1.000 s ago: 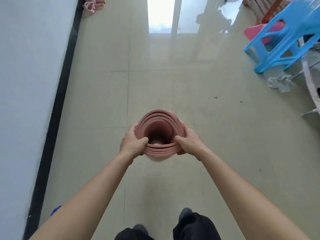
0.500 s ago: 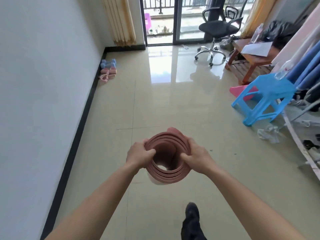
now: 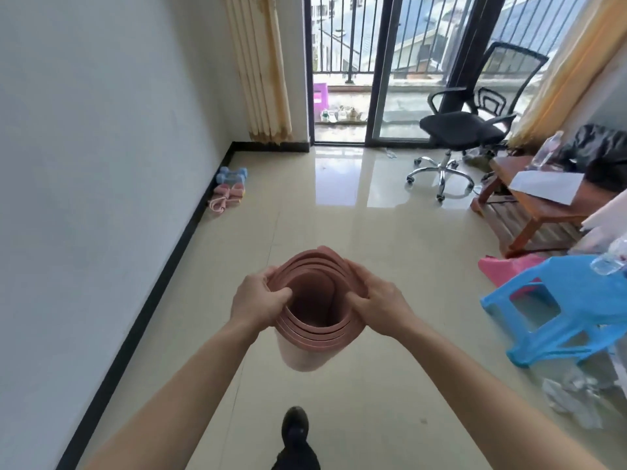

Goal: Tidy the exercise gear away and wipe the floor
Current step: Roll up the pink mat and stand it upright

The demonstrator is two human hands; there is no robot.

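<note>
A person's left hand and right hand held a rolled pink exercise mat upright at frame centre, fingers clenched around its rim. Dumbbells lay upper left beside the wall.

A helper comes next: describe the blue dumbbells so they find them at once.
Follow the left wall toward the curtain. Gear lies on the floor by its black skirting. The dumbbells are the blue pair, just behind the pink pair.
</note>
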